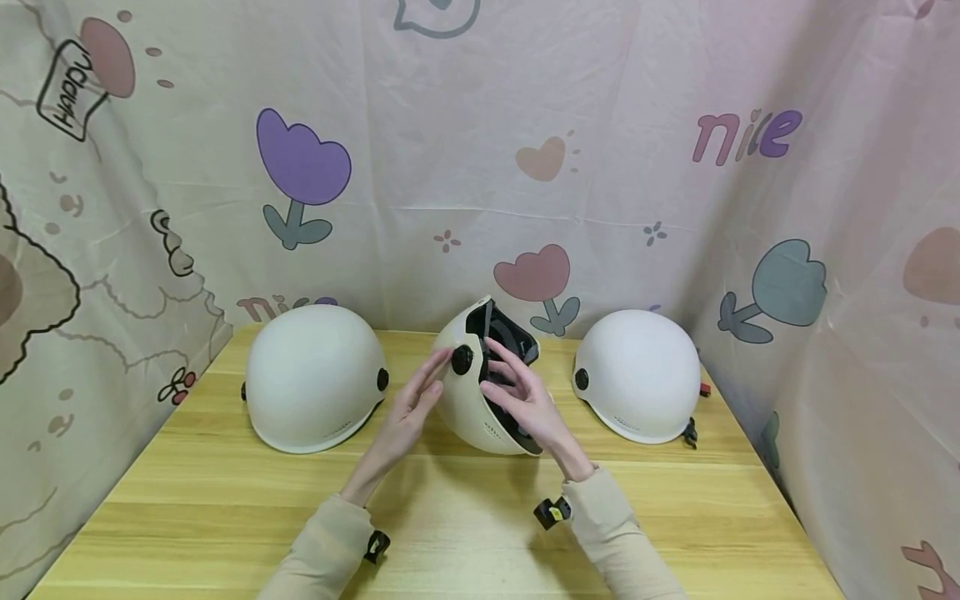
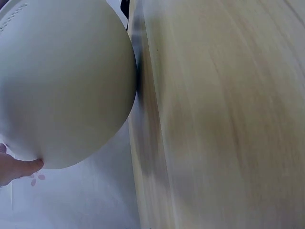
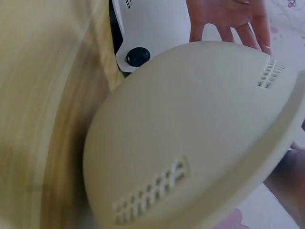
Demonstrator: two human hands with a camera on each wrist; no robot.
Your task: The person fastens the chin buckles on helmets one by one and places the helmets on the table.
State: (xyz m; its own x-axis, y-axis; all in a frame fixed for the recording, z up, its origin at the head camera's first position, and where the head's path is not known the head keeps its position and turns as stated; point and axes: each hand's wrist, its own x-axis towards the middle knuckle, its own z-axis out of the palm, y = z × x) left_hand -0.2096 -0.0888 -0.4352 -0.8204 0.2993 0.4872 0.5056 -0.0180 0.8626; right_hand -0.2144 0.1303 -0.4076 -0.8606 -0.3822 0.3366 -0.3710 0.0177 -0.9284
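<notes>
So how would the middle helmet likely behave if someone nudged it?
The middle helmet would probably rock or roll, since its rounded outside faces down toward the table and its opening is turned sideways. It looks stiff: the outer curve stays even, with no dents showing. It may be somewhat slippery too, as the surface looks smooth apart from the vents.

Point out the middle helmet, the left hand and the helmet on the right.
Middle helmet (image 1: 460,407): head view, outer shell.
Left hand (image 1: 406,408): head view, between fingers and wrist.
Helmet on the right (image 1: 639,375): head view, middle of the shell.
</notes>
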